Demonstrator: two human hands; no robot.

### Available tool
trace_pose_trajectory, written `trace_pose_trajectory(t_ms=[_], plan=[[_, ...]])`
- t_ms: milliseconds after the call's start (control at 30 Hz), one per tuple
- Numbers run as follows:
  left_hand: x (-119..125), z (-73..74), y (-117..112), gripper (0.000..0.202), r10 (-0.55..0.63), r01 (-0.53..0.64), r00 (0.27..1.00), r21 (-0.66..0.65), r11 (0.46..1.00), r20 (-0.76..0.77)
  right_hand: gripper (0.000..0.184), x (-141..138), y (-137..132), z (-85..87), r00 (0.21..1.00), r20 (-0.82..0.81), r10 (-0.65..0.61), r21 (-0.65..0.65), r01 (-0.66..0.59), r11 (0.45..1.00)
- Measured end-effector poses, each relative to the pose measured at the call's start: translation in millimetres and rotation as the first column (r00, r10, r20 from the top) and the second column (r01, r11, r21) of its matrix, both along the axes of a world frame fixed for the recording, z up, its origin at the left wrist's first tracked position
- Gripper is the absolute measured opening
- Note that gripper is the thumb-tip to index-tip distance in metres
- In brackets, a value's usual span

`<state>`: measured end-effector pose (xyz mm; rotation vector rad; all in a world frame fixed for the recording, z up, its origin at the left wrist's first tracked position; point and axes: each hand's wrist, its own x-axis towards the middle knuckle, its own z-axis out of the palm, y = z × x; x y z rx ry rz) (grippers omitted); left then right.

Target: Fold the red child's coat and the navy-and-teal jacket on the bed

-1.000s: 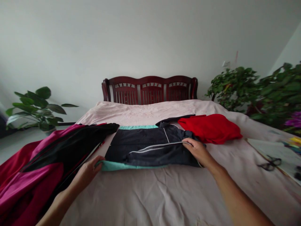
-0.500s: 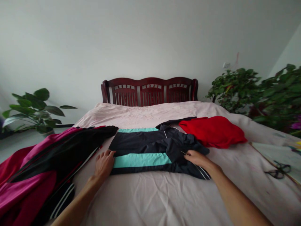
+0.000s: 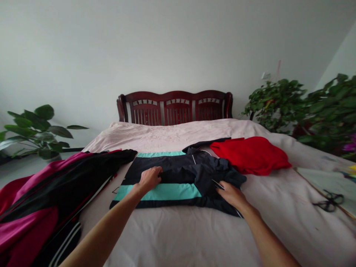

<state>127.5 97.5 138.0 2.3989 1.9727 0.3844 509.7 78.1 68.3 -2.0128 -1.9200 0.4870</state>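
Observation:
A navy jacket with teal bands [image 3: 167, 192] lies flat and folded on the bed, its collar and a rumpled sleeve toward the right. My left hand [image 3: 150, 178] rests palm down on its dark middle, holding nothing I can see. My right hand [image 3: 232, 195] lies on the jacket's near right edge, by a sleeve with a white stripe. Its fingers sit flat on the fabric. A red garment [image 3: 249, 155] touches the jacket's far right corner.
A magenta and black garment [image 3: 47, 193] is heaped over the bed's left side. Pale pink bedding [image 3: 178, 237] covers the bed, with a dark wooden headboard [image 3: 175, 108] beyond. Black scissors [image 3: 328, 202] lie on a pale sheet at right. Leafy plants [image 3: 278, 105] stand on both sides.
The teal hem my left hand gripped is now laid flat, showing a wide teal band. My left hand has let go and moved onto the jacket's middle. My right hand has shifted toward me.

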Motion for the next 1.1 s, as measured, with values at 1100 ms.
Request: trace_pose_trajectory(t_ms=[1100], plan=[[-59.1,-20.4,61.1,0.034,0.193,-0.194,0.981,0.052,0.980,0.035,0.017,-1.6,-13.6,42.1,0.929,-0.299,0.216,0.207,-0.158,0.966]])
